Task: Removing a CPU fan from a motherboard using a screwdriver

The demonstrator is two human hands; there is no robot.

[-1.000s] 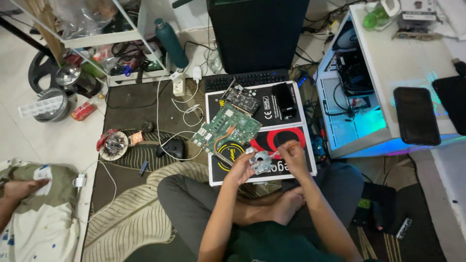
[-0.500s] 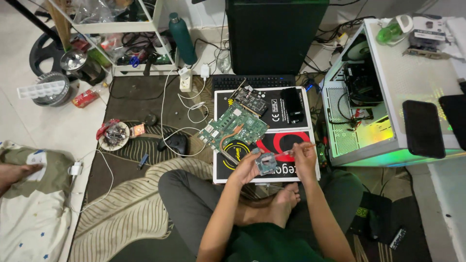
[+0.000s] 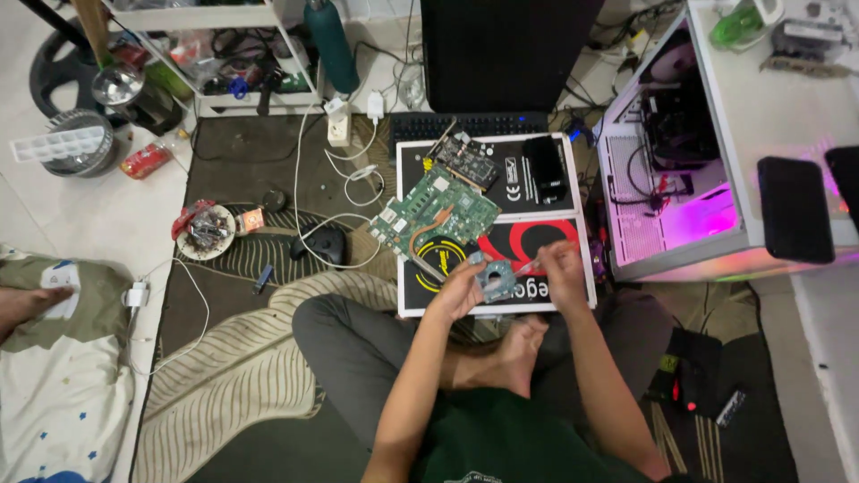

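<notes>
Cluttered floor with a black printed mat [image 3: 537, 192].
Left hand [image 3: 456, 291] grips a small grey circuit part [image 3: 494, 279]; right hand [image 3: 559, 268] pinches a thin red-handled tool [image 3: 528, 266].

A dark brown floor mat [image 3: 242, 170] covers the pale tiled floor [image 3: 80, 210], with a striped beige rug [image 3: 242, 358] beside it. On the mat lie a black flat cardboard box [image 3: 537, 224], a black computer mouse [image 3: 324, 243], white cables [image 3: 344, 174] and a small round dish of screws [image 3: 204, 231]. A white open computer case [image 3: 671, 179] stands just beside the box.
</notes>
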